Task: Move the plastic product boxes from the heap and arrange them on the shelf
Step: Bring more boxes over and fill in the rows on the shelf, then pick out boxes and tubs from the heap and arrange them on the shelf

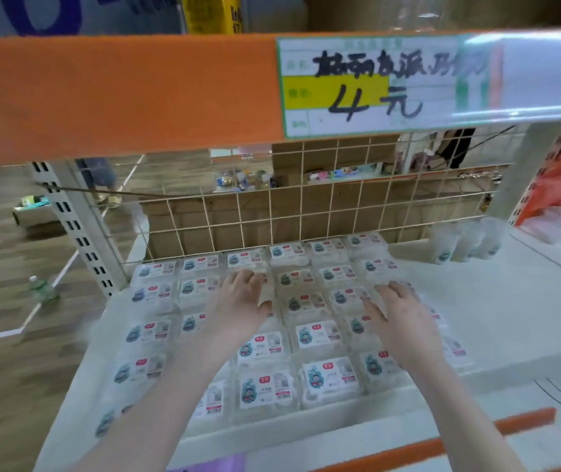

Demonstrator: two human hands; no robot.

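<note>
A: Where are the plastic product boxes [265,390] relative to the hands?

B: Directly under and ahead of them. They sit flat, labels up, in a tight grid on the white shelf [497,318], running from the front lip back to the wire grid panel [306,206]. The columns' long axis runs away from the person, front to back. No heap in frame, can't say where it is.

A: Which hand is nearer what?

B: Left hand [238,301] is over the middle columns, fingertips reaching a box roughly 2 rows short of the back. Right hand [398,315] is over the right-hand columns, about the same depth. So each hand has its own column, neither crosses over.

A: Grip state?

B: Both palm-down, fingers spread and mostly straight, lying on the box tops. Neither wraps or pinches anything I can see. Looks like pressing or squaring up rows, my read only. Frame is blurred, so exact fingertip contact is hard to confirm.

A: Next move?

B: Likely a nudge along the front-back axis to close gaps. The right edge column looks slightly off line, so the right hand is better placed for that.
</note>
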